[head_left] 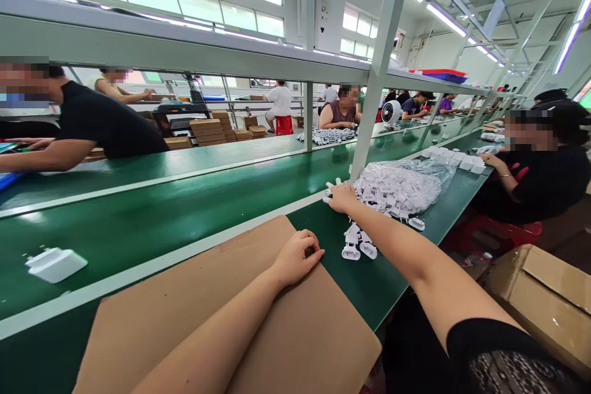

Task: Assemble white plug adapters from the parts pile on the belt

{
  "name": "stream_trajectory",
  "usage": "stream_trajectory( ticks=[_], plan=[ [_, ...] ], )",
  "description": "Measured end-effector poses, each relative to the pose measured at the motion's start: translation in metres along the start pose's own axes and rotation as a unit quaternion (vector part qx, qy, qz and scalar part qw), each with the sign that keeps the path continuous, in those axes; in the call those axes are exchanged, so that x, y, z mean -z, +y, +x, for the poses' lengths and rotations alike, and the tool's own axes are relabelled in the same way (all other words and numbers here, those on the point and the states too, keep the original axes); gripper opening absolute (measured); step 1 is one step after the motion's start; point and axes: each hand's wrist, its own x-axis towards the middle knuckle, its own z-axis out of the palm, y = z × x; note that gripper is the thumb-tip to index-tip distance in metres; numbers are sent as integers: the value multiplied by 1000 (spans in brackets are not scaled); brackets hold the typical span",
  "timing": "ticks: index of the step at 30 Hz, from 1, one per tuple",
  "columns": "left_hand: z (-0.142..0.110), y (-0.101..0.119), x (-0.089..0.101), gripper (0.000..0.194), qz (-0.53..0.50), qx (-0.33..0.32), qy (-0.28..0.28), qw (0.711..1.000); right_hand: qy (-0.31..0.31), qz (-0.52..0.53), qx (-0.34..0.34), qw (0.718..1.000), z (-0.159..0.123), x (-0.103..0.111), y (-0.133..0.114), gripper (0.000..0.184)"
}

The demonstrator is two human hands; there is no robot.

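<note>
My right hand reaches forward to the left edge of a heap of white plug housings, beside the foot of a metal post. White covers sit on its fingertips, and the fingers are spread with nothing visible in them. My left hand rests on a sheet of brown cardboard, loosely curled, with a gap between thumb and fingers and nothing seen inside. A few loose plug housings lie on the green bench under my right forearm. Clear plastic bagging partly covers the heap.
A white plug adapter with two pins lies on the green conveyor belt at left. The upright post stands by the heap. Small white boxes are near a co-worker at right. A carton stands lower right.
</note>
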Motion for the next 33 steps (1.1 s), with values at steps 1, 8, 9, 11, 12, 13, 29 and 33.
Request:
stream_trajectory(
  ticks=[1,8,9,11,12,13,29,33],
  plan=[
    [0,0,0,24,0,-2,1,1000,-14,-2,-14,1000,6,-1,-2,66],
    [1,1,-2,20,-6,-3,2,1000,-22,1,45,999,0,-4,-8,45],
    [1,0,-2,20,-7,-1,2,1000,-21,6,63,998,-5,-3,-10,44],
    [1,0,-1,20,-10,1,1,1000,-25,16,95,995,-15,-1,-15,43],
    [1,0,-1,21,-11,2,0,1000,-28,23,108,994,-21,1,-17,42],
    [0,0,0,22,-13,2,0,1000,-32,30,119,992,-25,2,-20,40],
    [-3,-5,-2,49,-163,104,248,949,38,343,159,925,-109,6,-66,14],
    [-4,-1,0,45,-148,114,264,946,39,387,190,901,-115,-9,-73,10]
  ],
)
